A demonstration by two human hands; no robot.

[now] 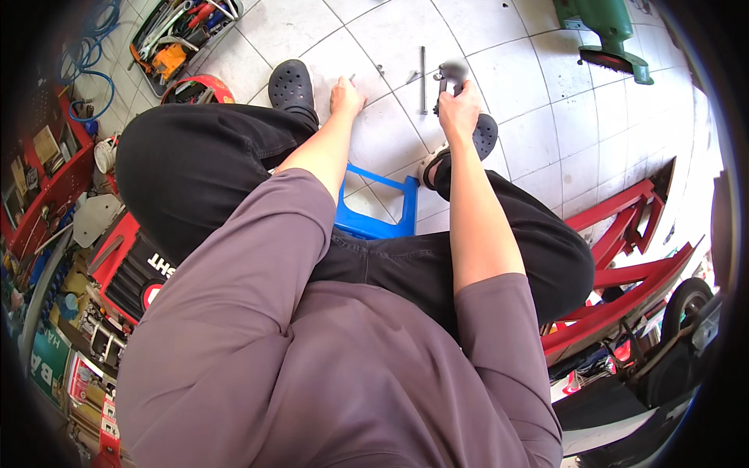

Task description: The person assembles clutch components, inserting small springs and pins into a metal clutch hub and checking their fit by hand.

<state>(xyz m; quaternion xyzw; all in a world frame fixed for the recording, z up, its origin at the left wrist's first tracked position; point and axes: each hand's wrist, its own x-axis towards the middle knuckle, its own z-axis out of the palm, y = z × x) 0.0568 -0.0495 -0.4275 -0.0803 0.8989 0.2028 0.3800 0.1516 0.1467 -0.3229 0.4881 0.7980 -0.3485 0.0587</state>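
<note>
My left hand [347,97] is closed low over the white tiled floor, near the left dark clog [292,87]. A small grey tip [353,77] sticks out from its fingertips; the rest is hidden. My right hand [460,111] grips a dark metal part [450,74] with a round, blurred end, above the right clog [485,136]. I cannot make out its exact kind. Between my hands a long thin bolt [424,78] lies on the tiles. Beside it are a small pointed metal piece [413,77] and a tiny fastener [381,69].
A blue plastic stool [374,226] is under me. At the upper left stand a tray of hand tools [175,39] and a red round container [214,87]. A green machine [612,35] stands at the upper right. Red metal frames [624,273] lie to my right.
</note>
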